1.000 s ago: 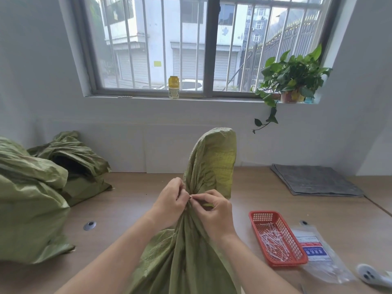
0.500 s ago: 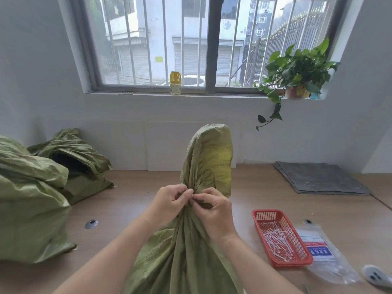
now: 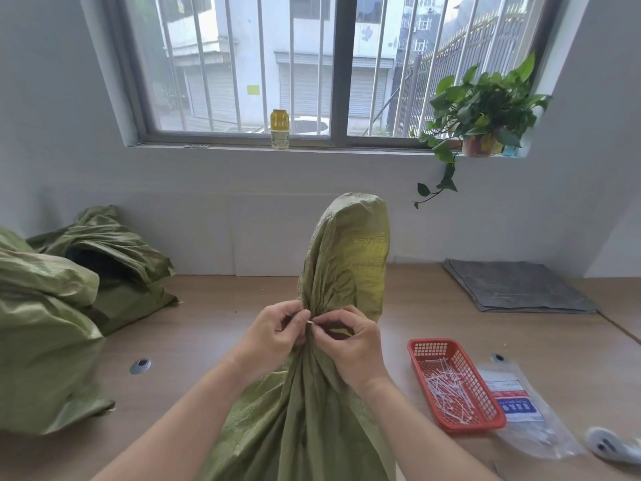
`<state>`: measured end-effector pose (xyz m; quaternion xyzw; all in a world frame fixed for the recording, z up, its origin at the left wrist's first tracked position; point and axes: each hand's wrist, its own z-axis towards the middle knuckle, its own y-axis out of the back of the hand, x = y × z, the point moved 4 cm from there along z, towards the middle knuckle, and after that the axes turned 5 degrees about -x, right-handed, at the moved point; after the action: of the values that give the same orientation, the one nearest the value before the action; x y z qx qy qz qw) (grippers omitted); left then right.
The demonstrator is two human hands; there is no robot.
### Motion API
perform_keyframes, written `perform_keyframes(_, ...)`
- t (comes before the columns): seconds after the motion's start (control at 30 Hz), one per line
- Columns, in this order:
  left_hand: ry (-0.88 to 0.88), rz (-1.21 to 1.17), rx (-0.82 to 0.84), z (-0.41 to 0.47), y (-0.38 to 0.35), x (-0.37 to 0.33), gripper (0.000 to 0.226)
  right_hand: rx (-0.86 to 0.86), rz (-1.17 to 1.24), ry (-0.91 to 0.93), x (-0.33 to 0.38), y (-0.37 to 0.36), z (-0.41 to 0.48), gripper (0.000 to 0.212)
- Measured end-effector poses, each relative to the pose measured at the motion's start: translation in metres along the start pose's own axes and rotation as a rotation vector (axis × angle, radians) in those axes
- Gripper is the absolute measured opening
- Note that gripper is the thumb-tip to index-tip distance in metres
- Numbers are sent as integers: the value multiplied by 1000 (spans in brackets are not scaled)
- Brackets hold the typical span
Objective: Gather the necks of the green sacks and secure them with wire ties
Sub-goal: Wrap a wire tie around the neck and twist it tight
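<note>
A green woven sack (image 3: 305,421) stands in front of me, its neck bunched and its loose top (image 3: 350,251) sticking upright. My left hand (image 3: 274,333) and my right hand (image 3: 347,338) meet at the gathered neck. Between their fingertips both pinch a thin white wire tie (image 3: 310,322) that wraps the neck; only its short end shows. A red mesh basket (image 3: 454,383) holding several white wire ties sits on the table to the right.
Two more green sacks (image 3: 45,341) lie at the left, one (image 3: 111,258) open towards me. A clear plastic packet (image 3: 520,407) lies beside the basket, a white object (image 3: 610,444) at the right edge, a grey mat (image 3: 513,289) at the back right.
Both hands have stayed at the neck, working the tie with small finger movements. The view has tilted slightly; the sack has not shifted.
</note>
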<state>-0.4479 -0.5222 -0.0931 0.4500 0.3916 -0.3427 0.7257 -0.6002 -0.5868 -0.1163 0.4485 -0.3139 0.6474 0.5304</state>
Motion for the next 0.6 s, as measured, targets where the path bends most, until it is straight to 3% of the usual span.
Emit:
perform_keyframes(0.4, -29, -116, -40, 2, -7, 0, 31, -79, 276, -343, -16, -6, -6, 12)
perform_keyframes(0.6, -29, -137, -27, 0, -11, -2, 31, -92, 289, -358, -15, -2, -9, 12)
